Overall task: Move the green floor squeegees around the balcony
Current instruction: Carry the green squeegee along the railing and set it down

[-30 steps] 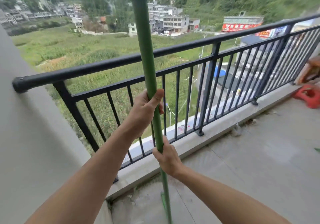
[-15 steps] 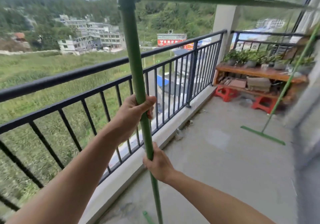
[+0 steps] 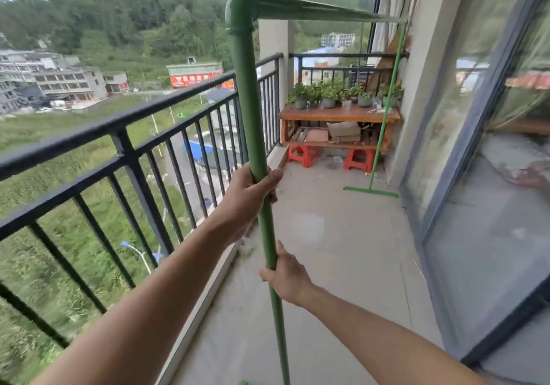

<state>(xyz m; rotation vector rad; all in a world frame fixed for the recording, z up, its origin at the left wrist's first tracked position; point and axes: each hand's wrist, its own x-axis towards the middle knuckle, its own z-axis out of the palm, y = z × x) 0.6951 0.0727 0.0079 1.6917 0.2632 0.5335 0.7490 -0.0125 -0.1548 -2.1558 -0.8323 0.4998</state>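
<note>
I hold a green floor squeegee by its upright pole (image 3: 249, 110), which has an elbow joint and a crossbar at the top. My left hand (image 3: 248, 197) grips the pole higher up; my right hand (image 3: 287, 276) grips it lower down. The squeegee's foot is out of view below. A second green squeegee (image 3: 378, 158) leans against the far wall, its blade (image 3: 370, 191) resting on the concrete floor.
A black metal railing (image 3: 128, 125) runs along the left. A wooden bench (image 3: 339, 115) with potted plants stands at the far end, red stools (image 3: 303, 155) under it. Glass sliding doors (image 3: 488, 176) line the right. Concrete floor (image 3: 342, 250) lies between.
My view has swung right from the balcony's left wall corner toward its far end; the second squeegee and bench came into sight. Both hands kept their grip on the pole.
</note>
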